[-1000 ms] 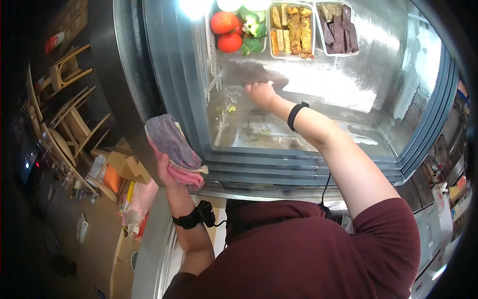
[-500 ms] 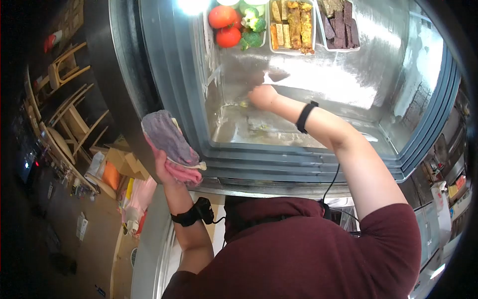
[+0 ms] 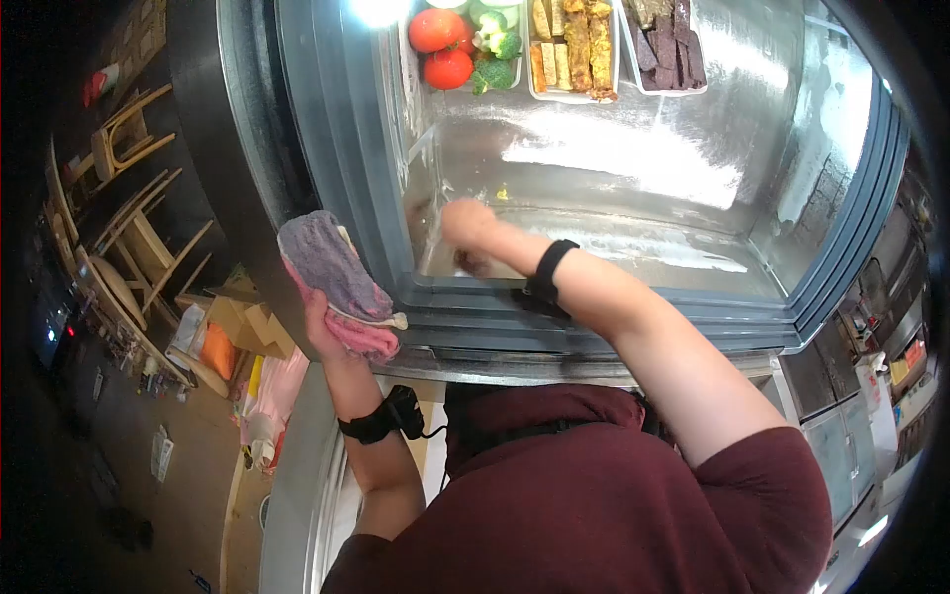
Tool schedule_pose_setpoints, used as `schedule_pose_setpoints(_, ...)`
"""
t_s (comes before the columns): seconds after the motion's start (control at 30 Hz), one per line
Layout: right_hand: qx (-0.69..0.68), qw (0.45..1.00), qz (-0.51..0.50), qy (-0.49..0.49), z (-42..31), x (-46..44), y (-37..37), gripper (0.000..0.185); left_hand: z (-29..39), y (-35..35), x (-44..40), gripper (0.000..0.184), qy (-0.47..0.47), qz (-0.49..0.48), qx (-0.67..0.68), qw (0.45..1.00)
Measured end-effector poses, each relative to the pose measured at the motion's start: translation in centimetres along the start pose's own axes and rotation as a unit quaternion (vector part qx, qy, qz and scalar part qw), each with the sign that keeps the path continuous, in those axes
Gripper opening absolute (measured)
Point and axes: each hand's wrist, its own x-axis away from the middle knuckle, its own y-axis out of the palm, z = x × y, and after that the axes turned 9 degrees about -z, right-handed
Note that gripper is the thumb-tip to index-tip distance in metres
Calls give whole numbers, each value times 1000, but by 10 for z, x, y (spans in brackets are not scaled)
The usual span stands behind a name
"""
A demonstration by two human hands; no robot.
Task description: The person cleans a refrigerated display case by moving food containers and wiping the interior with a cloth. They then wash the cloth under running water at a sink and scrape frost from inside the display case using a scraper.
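Observation:
My left hand [image 3: 319, 325] is closed on a folded cloth [image 3: 336, 272], grey on one side and pink on the other, over the left rim of a metal fridge compartment [image 3: 594, 183]. Inside the compartment, my right hand [image 3: 469, 226] is low at the front left corner, its fingers curled together. It is slightly blurred, and whatever the fingers may hold is hidden. A small yellow scrap [image 3: 502, 193] lies on the metal floor just beyond this hand. Wet-looking, pale streaks mark the floor around it.
At the back of the compartment stand tubs with tomatoes [image 3: 447, 69] and broccoli [image 3: 492, 74], fried strips [image 3: 577, 59] and dark purple slices [image 3: 673, 49]. A ridged grey gasket [image 3: 614, 309] frames the opening. Wooden chairs [image 3: 139, 233] and a cardboard box [image 3: 247, 322] are at the left.
My right hand has moved left and nearer to me, towards the front left corner, uncovering the yellow scrap. My left hand with the cloth has hardly moved.

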Motion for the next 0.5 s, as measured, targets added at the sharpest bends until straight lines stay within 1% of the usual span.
schedule_pose_setpoints(0.03, -24, 999, 27, 29, 9, -3, -9, 19, 1, 6, 1, 62, 4, 1, 4, 1000)
schedule_pose_setpoints(0.1, -52, 992, -98, 52, 11, 2, -29, 20, 5, 19, 1, 61, 15, 3, 10, 1000)
schedule_pose_setpoints(0.13, -71, 982, -165, 65, 6, 13, -37, 20, 4, 13, 3, 60, 6, 8, 9, 1000)
schedule_pose_setpoints(0.23, -64, 973, -219, 28, -19, 62, -51, 19, 0, 5, -1, 58, -3, 19, 18, 1000)
schedule_pose_setpoints(0.3, 37, 988, -142, -42, -23, 74, -24, 18, 2, 9, 2, 57, -4, 38, 24, 999)
schedule_pose_setpoints(0.33, 88, 988, -102, -77, -22, 74, -15, 18, 2, 8, 2, 60, -7, 17, 26, 1000)
schedule_pose_setpoints(0.4, 93, 989, -82, -76, -20, 63, -8, 17, 3, 3, 2, 69, -12, -25, 28, 999)
schedule_pose_setpoints(0.43, 95, 990, -72, -76, -18, 56, -8, 17, 4, 3, 2, 69, -15, -28, 33, 999)
schedule_pose_setpoints(0.5, 75, 990, -114, -47, -6, 42, -19, 16, 5, 3, 2, 70, -22, -34, 40, 998)
